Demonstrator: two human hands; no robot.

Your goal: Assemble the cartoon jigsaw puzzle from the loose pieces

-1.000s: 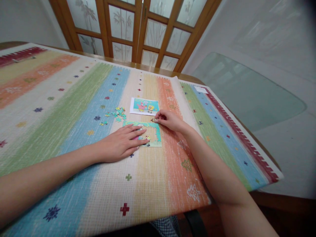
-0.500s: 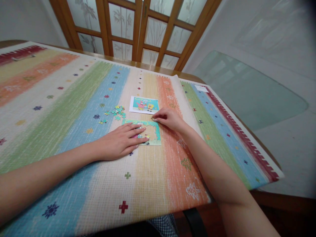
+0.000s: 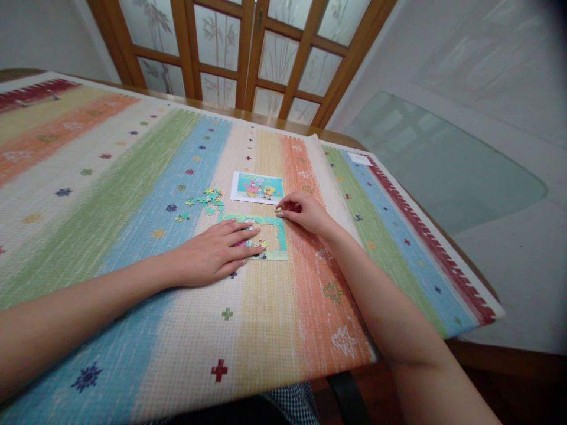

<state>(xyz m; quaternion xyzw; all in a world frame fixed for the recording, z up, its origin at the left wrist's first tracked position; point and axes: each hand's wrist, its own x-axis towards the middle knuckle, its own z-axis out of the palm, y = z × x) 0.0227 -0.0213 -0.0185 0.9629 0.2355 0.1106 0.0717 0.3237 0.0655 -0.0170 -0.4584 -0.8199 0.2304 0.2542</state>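
A small, partly assembled jigsaw puzzle (image 3: 277,239) with a teal border lies on a striped mat (image 3: 110,195). My left hand (image 3: 212,254) lies flat on the puzzle's left half, fingers stretched out. My right hand (image 3: 303,211) is at the puzzle's top right corner, fingers pinched on a small puzzle piece (image 3: 279,210). Just beyond the puzzle lies a cartoon reference picture (image 3: 258,188). A cluster of loose teal pieces (image 3: 206,202) sits to the left of the picture.
The colourful mat covers a wooden table whose right edge (image 3: 465,260) runs diagonally. Wooden-framed glass doors (image 3: 248,53) stand behind the table. A glass tabletop (image 3: 434,159) sits off to the right. A white label (image 3: 359,159) lies on the mat's far right.
My right hand has stayed at the puzzle's top right corner with the piece, shifting only slightly. My left hand has not moved. The camera has tilted a little.
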